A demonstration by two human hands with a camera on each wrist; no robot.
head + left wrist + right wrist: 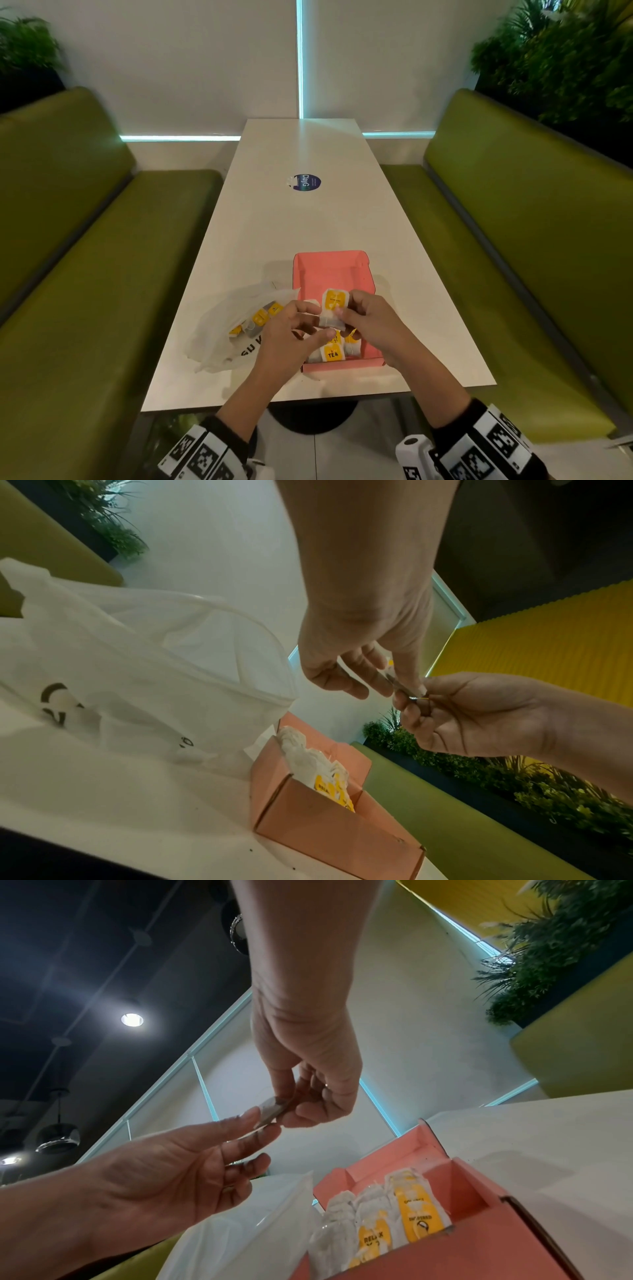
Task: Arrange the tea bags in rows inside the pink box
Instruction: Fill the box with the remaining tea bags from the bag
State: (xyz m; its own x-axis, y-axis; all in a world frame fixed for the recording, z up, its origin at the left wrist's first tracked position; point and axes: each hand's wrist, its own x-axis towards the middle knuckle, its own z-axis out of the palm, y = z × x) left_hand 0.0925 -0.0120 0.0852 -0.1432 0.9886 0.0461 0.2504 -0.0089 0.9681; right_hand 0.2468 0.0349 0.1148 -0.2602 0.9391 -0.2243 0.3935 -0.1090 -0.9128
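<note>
Both hands hold one tea bag (333,305), white with a yellow label, just above the near half of the pink box (330,255). My left hand (322,320) pinches its lower end and my right hand (346,306) pinches its right side. The left wrist view has the tea bag (404,689) edge-on between the left hand (394,685) and the right hand (411,704). The right wrist view gives the same pinch from below: tea bag (270,1112), right hand (287,1107), left hand (260,1125). Several tea bags (331,353) (411,1213) lie at the box's near end.
A white plastic bag (226,322) holding more tea bags (260,317) lies left of the box on the white table (308,222). A round sticker (303,181) sits mid-table. Green benches (102,257) flank the table, with plants behind them.
</note>
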